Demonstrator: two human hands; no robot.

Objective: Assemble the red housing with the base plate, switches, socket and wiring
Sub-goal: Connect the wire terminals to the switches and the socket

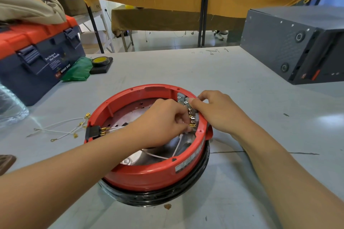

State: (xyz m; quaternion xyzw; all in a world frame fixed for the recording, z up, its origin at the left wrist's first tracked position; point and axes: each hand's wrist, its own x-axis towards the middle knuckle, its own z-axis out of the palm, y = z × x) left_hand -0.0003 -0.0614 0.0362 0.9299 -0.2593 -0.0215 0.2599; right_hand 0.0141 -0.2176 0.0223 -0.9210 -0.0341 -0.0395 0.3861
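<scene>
Both hands (163,121) pinch terminals at upturned red housing's (149,171) right wall

Bright, even daylight, soft glare on the grey table (242,98), wide-angle bending at edges, sharp centre

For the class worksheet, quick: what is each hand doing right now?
Left hand: fingers curled, pinching a white wire with a brass terminal at the switches.
Right hand: fingers curled, gripping the switches on the red housing rim.

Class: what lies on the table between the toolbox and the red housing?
Head view: loose white wires with gold terminals lie between toolbox and red housing; otherwise bare table.
</scene>
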